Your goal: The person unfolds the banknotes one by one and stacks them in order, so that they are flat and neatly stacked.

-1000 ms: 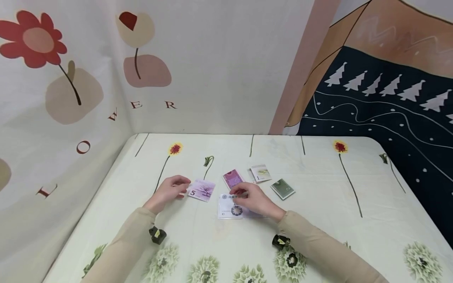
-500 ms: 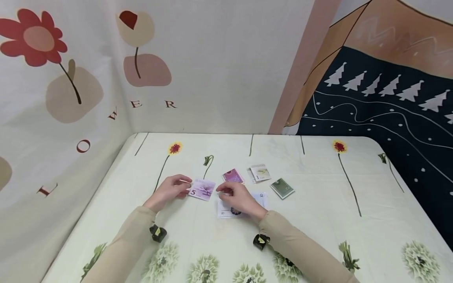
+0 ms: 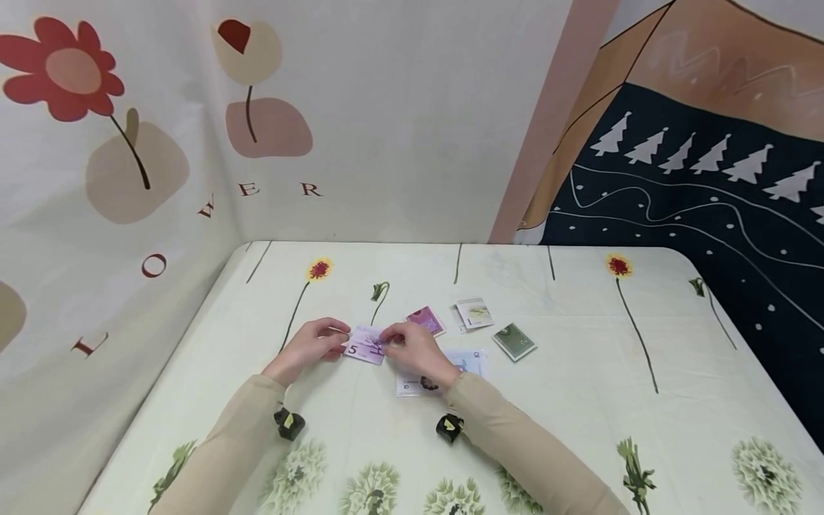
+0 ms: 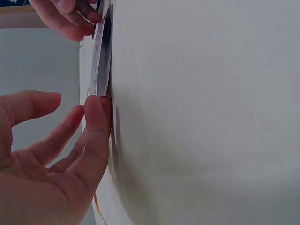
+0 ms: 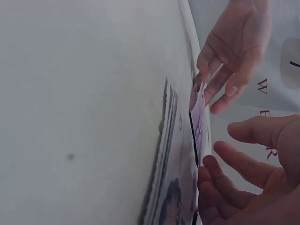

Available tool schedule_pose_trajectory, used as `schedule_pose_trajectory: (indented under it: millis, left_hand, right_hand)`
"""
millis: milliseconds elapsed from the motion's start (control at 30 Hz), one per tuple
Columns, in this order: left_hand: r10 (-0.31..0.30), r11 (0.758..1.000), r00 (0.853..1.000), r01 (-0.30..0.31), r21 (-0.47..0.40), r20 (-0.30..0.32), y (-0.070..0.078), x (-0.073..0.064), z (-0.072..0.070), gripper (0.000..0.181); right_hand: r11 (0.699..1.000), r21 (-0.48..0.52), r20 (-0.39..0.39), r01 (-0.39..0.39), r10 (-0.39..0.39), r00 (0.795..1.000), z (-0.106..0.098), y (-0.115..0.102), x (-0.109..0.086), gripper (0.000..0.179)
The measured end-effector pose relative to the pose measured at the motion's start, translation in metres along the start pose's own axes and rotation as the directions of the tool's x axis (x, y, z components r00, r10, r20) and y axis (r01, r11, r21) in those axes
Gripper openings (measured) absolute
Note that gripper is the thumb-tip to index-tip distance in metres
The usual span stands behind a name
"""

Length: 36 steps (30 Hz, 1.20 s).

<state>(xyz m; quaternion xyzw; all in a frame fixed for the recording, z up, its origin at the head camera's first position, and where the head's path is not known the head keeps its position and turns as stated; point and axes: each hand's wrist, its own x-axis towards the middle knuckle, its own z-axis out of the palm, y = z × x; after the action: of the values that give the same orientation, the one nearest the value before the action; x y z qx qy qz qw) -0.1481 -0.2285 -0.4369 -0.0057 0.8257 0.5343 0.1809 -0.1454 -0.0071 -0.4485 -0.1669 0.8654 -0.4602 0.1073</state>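
Running crosswise, purple note point(image 3: 364, 346) — "5" point(image 3: 352, 350) leftward

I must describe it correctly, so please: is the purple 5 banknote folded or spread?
Folded: the purple 5 banknote shows layers with a dark gap in the left wrist view.

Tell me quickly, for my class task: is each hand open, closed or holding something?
Left hand: open, touching the left end of the purple 5 note.
Right hand: open, at the note's right end.

right fingers point(image 5: 211, 172) at purple note point(image 5: 200, 122) | left fingers point(image 5: 204, 61) opposite | note stack point(image 5: 174, 161) (edges wavy) beside
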Motion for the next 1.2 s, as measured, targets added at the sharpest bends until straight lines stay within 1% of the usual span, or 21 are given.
schedule_pose_trajectory:
  millis: [100, 200, 300, 533, 667, 800, 967, 1100, 1200]
  left_hand:
    - [0.001, 1.0, 1.0, -0.001, -0.012, 0.009, 0.0, 0.001, 0.001, 0.029]
    - [0.002, 1.0, 1.0, -0.001, -0.012, 0.016, 0.001, 0.002, 0.001, 0.029]
    - [0.007, 1.0, 1.0, -0.006, -0.021, 0.025, 0.002, 0.004, 0.002, 0.029]
    - [0.014, 0.997, 0.999, -0.01, -0.077, 0.051, 0.002, 0.006, 0.004, 0.031]
    - [0.007, 0.996, 0.999, -0.003, -0.095, 0.037, 0.001, 0.008, 0.007, 0.029]
    - [0.005, 0.994, 1.0, -0.004, -0.106, 0.009, 0.002, 0.009, 0.01, 0.027]
    - [0.009, 0.992, 1.0, -0.012, -0.128, -0.023, 0.005, 0.008, 0.011, 0.026]
    - [0.039, 0.984, 0.998, -0.045, -0.173, -0.04, 0.008, 0.006, 0.012, 0.026]
    - [0.068, 0.975, 0.997, -0.076, -0.207, -0.046, 0.01, 0.005, 0.013, 0.027]
  right_hand:
    - [0.999, -0.022, 0.013, -0.046, 0.047, 0.999, 0.001, 0.0, 0.004, 0.023]
    - [0.998, -0.015, 0.016, -0.064, 0.064, 0.998, 0.002, 0.001, 0.007, 0.024]
    - [0.999, -0.008, 0.008, -0.049, 0.049, 0.999, 0.002, 0.002, 0.01, 0.023]
    - [0.999, -0.049, 0.002, -0.001, 0.001, 1.0, 0.003, 0.001, 0.011, 0.023]
    - [0.997, -0.07, 0.002, 0.019, -0.019, 1.0, 0.005, 0.002, 0.012, 0.023]
    - [0.997, -0.076, 0.005, 0.018, -0.017, 1.0, 0.006, 0.002, 0.013, 0.023]
    - [0.999, -0.017, 0.022, -0.033, 0.034, 0.999, 0.003, 0.0, 0.013, 0.024]
    - [0.995, 0.069, 0.032, -0.078, 0.076, 0.997, 0.001, 0.0, 0.013, 0.025]
    - [0.99, 0.117, 0.036, -0.084, 0.081, 0.996, -0.001, -0.002, 0.011, 0.027]
